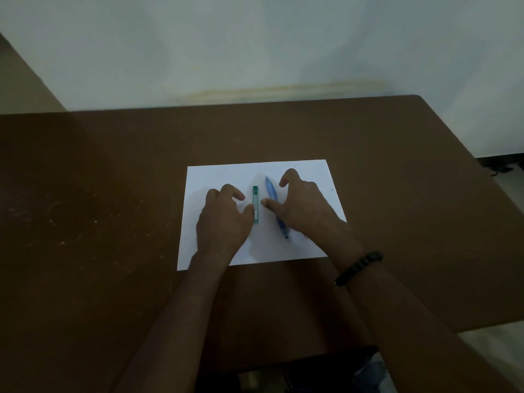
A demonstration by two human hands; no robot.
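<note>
Green case (256,204) lies on paper (309,171) between left hand (224,219) and right hand (303,205), both loosely curled, gripping nothing; pen (270,189) just right

Green case (255,205) and blue pen (270,191) lie close together, with a narrow strip of paper (215,177) between; tabletop (113,194) around gives wide passage.

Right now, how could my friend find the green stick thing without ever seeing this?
On the brown table lies one white paper. Near the paper's middle, between the left hand and the right hand, a small green case lies flat. The blue pen beside it is longer and rounded; the case is short, straight-edged and green.
</note>
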